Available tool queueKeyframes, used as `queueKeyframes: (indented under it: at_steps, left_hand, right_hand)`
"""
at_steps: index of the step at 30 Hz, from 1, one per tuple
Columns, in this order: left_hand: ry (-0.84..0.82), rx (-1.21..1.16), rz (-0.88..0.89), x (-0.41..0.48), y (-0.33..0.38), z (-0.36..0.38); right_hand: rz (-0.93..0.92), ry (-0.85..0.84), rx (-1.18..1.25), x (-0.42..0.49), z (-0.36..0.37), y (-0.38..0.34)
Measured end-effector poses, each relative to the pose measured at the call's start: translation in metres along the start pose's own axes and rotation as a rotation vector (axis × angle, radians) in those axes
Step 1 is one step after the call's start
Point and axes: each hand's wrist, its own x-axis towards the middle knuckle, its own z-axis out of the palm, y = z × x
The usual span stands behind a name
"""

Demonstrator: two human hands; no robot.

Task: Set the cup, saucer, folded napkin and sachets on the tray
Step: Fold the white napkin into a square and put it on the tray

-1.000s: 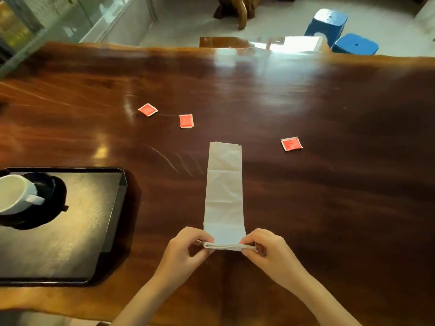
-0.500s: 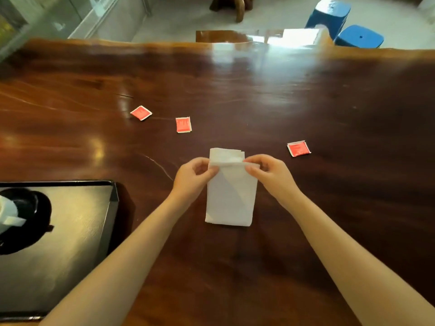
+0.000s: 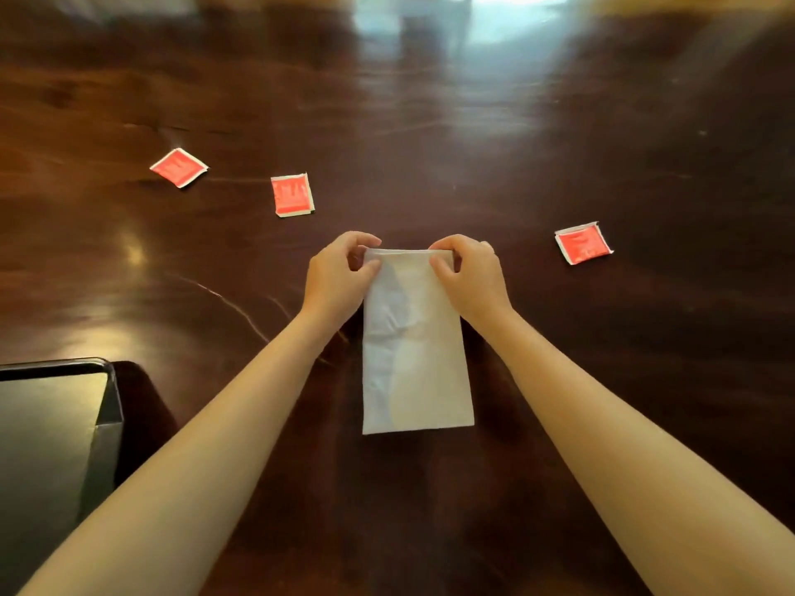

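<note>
While both hands (image 3: 335, 275) (image 3: 469, 275) pinch one napkin (image 3: 417, 363), three sachets (image 3: 179, 167) (image 3: 292, 195) (image 3: 583, 243) lie beyond.

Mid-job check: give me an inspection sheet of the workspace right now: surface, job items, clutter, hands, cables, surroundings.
Surface: glossy dark wooden table, faint scratches, light glare.
Job's things: white folded paper napkin flat at centre; three red square sachets loose on the table beyond it; black rectangular tray lower left, only a corner in view; cup and saucer out of view.
Clutter: nothing seen.
Hands: left hand and right hand each pinch a far napkin corner.
Cables: nothing seen.
Surroundings: blurred beyond the table's far edge.
</note>
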Motion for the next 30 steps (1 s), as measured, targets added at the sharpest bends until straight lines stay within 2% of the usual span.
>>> queueKeyframes:
  at_steps: [5, 8, 16, 20, 22, 24, 26, 28, 30]
  left_hand:
    - [0.083, 0.115, 0.184, 0.003, -0.007, 0.010]
    - [0.108, 0.194, 0.265, 0.007, -0.012, 0.016]
    - [0.027, 0.324, 0.318, 0.015, -0.015, 0.016]
    - [0.125, 0.322, 0.280, -0.024, 0.005, 0.004]
    - [0.143, 0.361, 0.276, -0.068, 0.014, 0.003]
    - [0.087, 0.466, 0.300, -0.111, 0.016, 0.015]
    - [-0.001, 0.617, 0.261, -0.133, 0.005, 0.033]
    - [-0.050, 0.740, 0.165, -0.134, -0.010, 0.044]
    - [-0.062, 0.791, 0.132, -0.129, -0.023, 0.049]
  right_hand:
    - [-0.126, 0.227, -0.069, -0.005, 0.014, 0.005]
    - [-0.162, 0.294, -0.136, -0.004, 0.018, 0.008]
    - [-0.227, 0.226, -0.258, 0.001, 0.015, 0.018]
    - [-0.096, 0.195, -0.012, -0.006, -0.009, 0.007]
    - [-0.149, 0.211, 0.031, -0.027, -0.018, -0.001]
    - [-0.339, 0.111, -0.072, -0.048, -0.013, -0.004]
    - [-0.534, -0.112, -0.260, -0.055, 0.001, 0.002]
    - [-0.599, -0.324, -0.450, -0.046, 0.008, 0.009]
    - [-0.592, -0.390, -0.598, -0.030, 0.007, 0.015]
